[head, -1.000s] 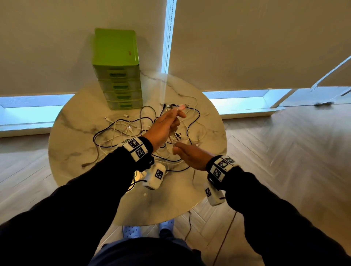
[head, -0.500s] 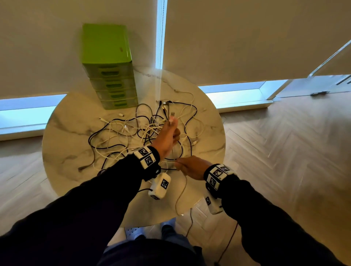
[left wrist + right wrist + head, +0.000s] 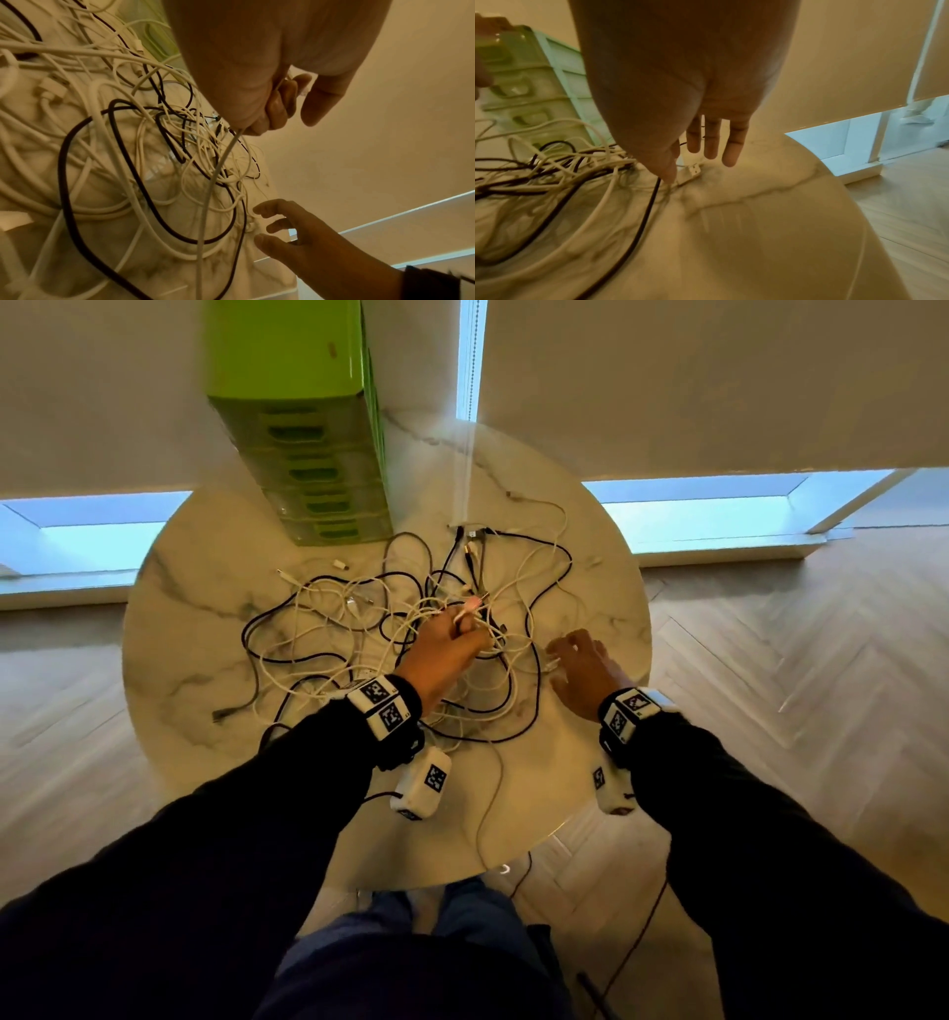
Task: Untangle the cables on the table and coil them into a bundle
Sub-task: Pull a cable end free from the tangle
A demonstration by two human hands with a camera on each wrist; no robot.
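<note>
A tangle of white and black cables (image 3: 390, 629) sprawls across the round marble table (image 3: 205, 711). My left hand (image 3: 452, 639) hovers over the heap's middle, fingers curled round a thin white cable (image 3: 218, 168) that hangs down from the fist (image 3: 270, 109) and trails toward the near table edge. My right hand (image 3: 580, 665) is at the heap's right side, fingers spread and straight (image 3: 713, 140), holding nothing. A white USB plug (image 3: 689, 175) lies on the table just under its fingertips, beside a black cable (image 3: 649, 203).
A green multi-drawer organiser (image 3: 308, 454) stands at the table's far left. Bare marble lies to the right (image 3: 770, 223) and along the near edge. Wood floor surrounds the table, with a window strip (image 3: 719, 505) and blinds behind. A white cable (image 3: 493, 803) runs to the near rim.
My right hand let go of the cable, opened and moved out to the heap's right side. My left hand came down lower onto the tangle, still gripping the white cable.
</note>
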